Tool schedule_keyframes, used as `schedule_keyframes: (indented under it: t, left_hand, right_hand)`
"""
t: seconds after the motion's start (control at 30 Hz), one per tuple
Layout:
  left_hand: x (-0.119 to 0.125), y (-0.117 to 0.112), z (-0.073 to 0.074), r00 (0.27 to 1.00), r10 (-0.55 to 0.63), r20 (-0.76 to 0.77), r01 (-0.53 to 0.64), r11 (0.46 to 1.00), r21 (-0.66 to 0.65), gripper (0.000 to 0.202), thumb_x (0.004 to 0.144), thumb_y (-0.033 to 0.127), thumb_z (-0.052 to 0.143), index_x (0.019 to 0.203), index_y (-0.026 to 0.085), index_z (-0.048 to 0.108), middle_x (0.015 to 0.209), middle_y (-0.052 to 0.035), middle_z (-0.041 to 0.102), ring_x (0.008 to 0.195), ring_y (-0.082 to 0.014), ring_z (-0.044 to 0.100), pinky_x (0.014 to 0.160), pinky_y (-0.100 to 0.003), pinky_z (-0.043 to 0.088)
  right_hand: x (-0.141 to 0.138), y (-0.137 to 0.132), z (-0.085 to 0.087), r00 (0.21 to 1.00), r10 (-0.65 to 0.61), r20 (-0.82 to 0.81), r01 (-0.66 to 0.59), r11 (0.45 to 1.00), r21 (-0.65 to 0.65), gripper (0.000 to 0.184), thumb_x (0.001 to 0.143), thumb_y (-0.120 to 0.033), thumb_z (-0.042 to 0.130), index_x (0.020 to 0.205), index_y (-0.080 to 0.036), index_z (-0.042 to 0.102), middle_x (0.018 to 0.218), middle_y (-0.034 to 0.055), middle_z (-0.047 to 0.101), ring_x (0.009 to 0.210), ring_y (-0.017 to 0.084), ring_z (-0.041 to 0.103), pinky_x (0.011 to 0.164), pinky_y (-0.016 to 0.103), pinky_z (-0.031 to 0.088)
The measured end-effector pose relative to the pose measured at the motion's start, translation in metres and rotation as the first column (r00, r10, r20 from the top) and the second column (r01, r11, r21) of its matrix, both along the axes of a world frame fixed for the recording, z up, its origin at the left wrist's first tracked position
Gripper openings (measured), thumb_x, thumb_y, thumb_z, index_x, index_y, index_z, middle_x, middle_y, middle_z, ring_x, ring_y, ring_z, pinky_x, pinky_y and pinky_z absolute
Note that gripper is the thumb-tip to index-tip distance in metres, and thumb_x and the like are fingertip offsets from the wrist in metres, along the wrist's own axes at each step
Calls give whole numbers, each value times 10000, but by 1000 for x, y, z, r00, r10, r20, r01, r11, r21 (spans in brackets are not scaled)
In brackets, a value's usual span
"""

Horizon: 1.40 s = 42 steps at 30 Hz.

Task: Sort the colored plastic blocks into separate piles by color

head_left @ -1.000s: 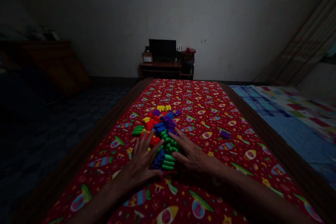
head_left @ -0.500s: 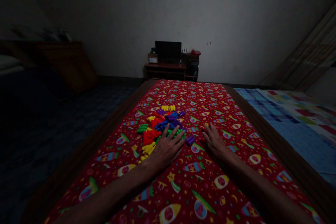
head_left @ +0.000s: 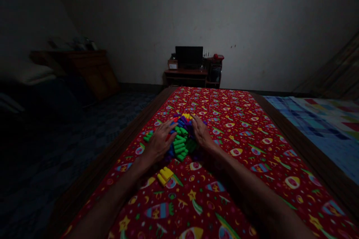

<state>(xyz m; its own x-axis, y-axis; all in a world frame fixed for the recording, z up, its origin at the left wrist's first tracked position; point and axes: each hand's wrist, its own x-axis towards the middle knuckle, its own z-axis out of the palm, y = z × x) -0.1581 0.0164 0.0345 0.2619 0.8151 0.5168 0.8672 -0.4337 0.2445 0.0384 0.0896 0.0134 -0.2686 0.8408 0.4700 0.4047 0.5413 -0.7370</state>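
A heap of small plastic building blocks in green, blue, purple, yellow and red lies on a red patterned cloth. My left hand lies flat on the heap's left side, fingers spread. On the right side rests my right hand, fingers stretched along the blocks. Both hands flank the heap and press against it. A yellow block lies apart, nearer to me, below my left wrist. A green block sticks out left of my left hand.
The cloth covers a long wooden-edged surface. A checked blue and multicoloured sheet lies to the right. At the far wall stands a low desk with a dark screen. A dim wooden cabinet stands at the left.
Both hands have moved forward and closed in on the heap from either side, my right hand coming from the bare cloth. The blocks are bunched tighter. A yellow block is left behind.
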Motion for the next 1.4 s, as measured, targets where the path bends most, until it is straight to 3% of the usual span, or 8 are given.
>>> schedule_keyframes:
  t: [0.17, 0.3, 0.5, 0.73, 0.9, 1.07, 1.23, 1.4]
  left_hand:
    - [-51, -7, -29, 975, 188, 121, -180, 981, -74, 547, 970, 502, 232, 1367, 211, 472, 1442, -98, 474, 1386, -260, 353, 1153, -513, 253]
    - [-62, -3, -51, 963, 224, 148, -181, 948, -262, 728, 892, 667, 292, 1435, 189, 371, 1478, -138, 419, 1404, -301, 314, 1132, -525, 274]
    - [-30, 15, -26, 924, 163, 346, -33, 936, -351, 1022, 663, 825, 504, 1444, 183, 360, 1484, -155, 399, 1375, -357, 347, 1103, -501, 328]
    - [28, 32, 4, 880, 112, 463, 48, 946, -320, 843, 796, 727, 450, 1449, 200, 360, 1461, -120, 447, 1365, -321, 377, 1110, -483, 331]
    - [57, 21, 7, 979, -101, 174, 138, 966, -219, 731, 876, 615, 451, 1469, 204, 332, 1530, -121, 345, 1412, -304, 301, 1150, -493, 265]
    - [46, -34, 5, 951, -285, -117, 258, 945, -199, 634, 936, 450, 464, 1504, 274, 246, 1551, -95, 311, 1420, -280, 293, 1151, -487, 272]
    - [5, -95, -26, 957, -75, -281, 36, 989, -140, 747, 867, 538, 545, 1503, 372, 191, 1569, -77, 266, 1429, -390, 214, 1092, -679, 196]
    - [-13, -110, -55, 965, 144, -220, -172, 979, -113, 929, 768, 581, 639, 1516, 352, 139, 1605, -106, 126, 1409, -403, 261, 1042, -575, 379]
  right_hand:
    - [93, 23, 3, 976, -179, 123, 183, 983, -25, 561, 932, -524, 275, 1131, -138, 629, 1060, 146, 678, 973, 257, 623, 869, 412, 479]
    - [201, 26, -17, 841, -370, 395, 365, 927, 90, 455, 894, -418, 352, 1049, -125, 663, 1018, 166, 677, 924, 265, 618, 823, 404, 481]
    - [321, 9, -59, 606, -590, 533, 491, 805, 333, 414, 860, -351, 370, 982, -97, 673, 978, 199, 670, 914, 293, 611, 823, 441, 482]
    - [321, 5, -67, 554, -620, 555, 430, 784, 447, 398, 895, -303, 338, 987, -88, 660, 994, 202, 651, 930, 286, 595, 871, 423, 472]
    - [318, 2, -63, 575, -603, 553, 412, 797, 442, 356, 900, -282, 342, 980, -123, 651, 932, 164, 629, 880, 270, 574, 841, 425, 472]
    - [315, 3, -64, 576, -630, 521, 431, 776, 461, 364, 900, -283, 350, 1013, -107, 648, 943, 178, 622, 915, 283, 560, 857, 439, 463]
    - [314, 5, -65, 541, -630, 557, 426, 776, 465, 363, 906, -263, 340, 1016, -96, 643, 946, 177, 618, 904, 273, 557, 856, 422, 461]
    - [315, 6, -68, 541, -643, 543, 415, 765, 492, 324, 892, -250, 361, 1010, -129, 637, 966, 160, 606, 936, 268, 553, 876, 424, 448]
